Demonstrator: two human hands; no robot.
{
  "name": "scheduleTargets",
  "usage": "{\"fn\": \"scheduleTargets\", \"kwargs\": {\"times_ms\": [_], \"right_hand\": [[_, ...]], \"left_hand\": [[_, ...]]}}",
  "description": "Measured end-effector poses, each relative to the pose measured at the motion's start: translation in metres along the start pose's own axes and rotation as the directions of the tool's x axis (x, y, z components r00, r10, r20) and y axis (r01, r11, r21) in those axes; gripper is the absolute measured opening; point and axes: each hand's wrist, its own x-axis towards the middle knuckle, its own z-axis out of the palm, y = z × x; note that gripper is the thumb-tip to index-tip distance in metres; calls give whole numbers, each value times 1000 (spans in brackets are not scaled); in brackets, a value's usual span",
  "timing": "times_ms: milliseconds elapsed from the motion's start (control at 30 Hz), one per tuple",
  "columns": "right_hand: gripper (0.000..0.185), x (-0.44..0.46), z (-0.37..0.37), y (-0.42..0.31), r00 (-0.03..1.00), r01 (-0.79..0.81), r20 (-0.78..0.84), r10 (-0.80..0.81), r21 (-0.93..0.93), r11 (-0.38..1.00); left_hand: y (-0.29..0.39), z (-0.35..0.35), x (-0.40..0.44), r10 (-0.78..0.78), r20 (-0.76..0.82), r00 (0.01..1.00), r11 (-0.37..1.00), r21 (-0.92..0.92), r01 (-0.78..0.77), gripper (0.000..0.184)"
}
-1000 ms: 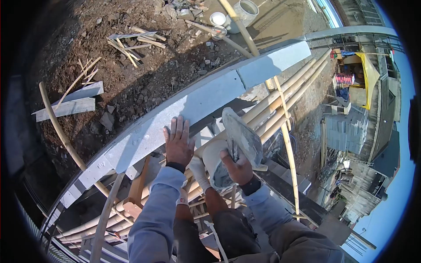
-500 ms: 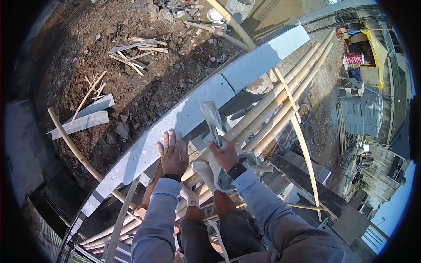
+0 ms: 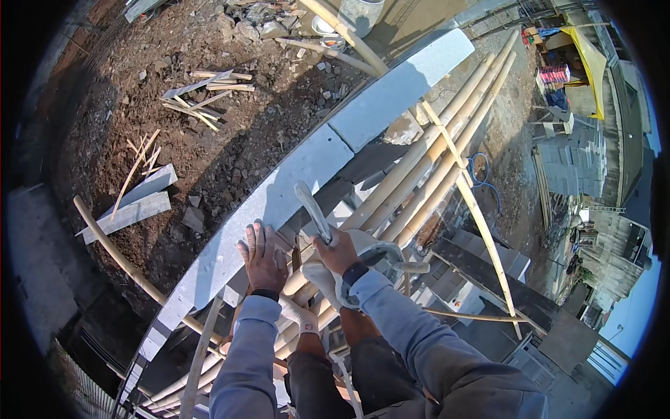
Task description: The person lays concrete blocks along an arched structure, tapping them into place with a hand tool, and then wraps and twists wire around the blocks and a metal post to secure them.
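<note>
My left hand [image 3: 265,260] lies with fingers spread on the near edge of the light grey block wall [image 3: 296,167]. Closed round a trowel's handle is my right hand [image 3: 336,251], right of the left one. The grey trowel [image 3: 312,208] is seen nearly edge-on, its blade reaching up and left over the near side of the wall. Just below and right of my right hand is a mortar-smeared bucket [image 3: 370,244], partly hidden by the hand and sleeve. A joint between two blocks shows farther along the wall.
Bamboo poles [image 3: 426,171] run beneath me and out to the upper right, crossed by a thinner pole [image 3: 481,220]. Beyond the wall, far below, are rubble soil [image 3: 244,140], wood scraps and a large bucket [image 3: 361,12]. Stacked blocks [image 3: 569,164] stand at the right.
My right hand and the trowel have moved left, from over the bucket toward the wall, and the blade has turned nearly edge-on. My left hand stays on the wall, slightly shifted. The view has shifted.
</note>
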Motion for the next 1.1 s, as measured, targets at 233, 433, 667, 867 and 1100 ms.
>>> {"fn": "scheduleTargets", "kwargs": {"times_ms": [233, 433, 667, 867, 1100], "right_hand": [[30, -20, -12, 20, 997, -78, -15, 77, -188, 979], [34, -101, -30, 49, 985, -171, -43, 165, -291, 941], [40, -195, -61, 75, 947, -311, -5, 320, -252, 917], [50, -244, -108, 68, 752, -620, -62, 656, -402, 673], [44, -314, -139, 119, 726, -569, -31, 687, -587, 575]], "left_hand": [[1, -1, -4, -2, 32, 999, 1000, -7, 3, 68], [-1, -11, 1, 21, 74, 997, 1000, -17, -20, 71], [-4, -46, -31, 13, 241, 970, 985, -170, 29, 63], [-55, -73, -123, -129, 283, 950, 957, -216, 194, 60], [-92, -145, -183, -207, 333, 920, 967, -74, 244, 56]]}}
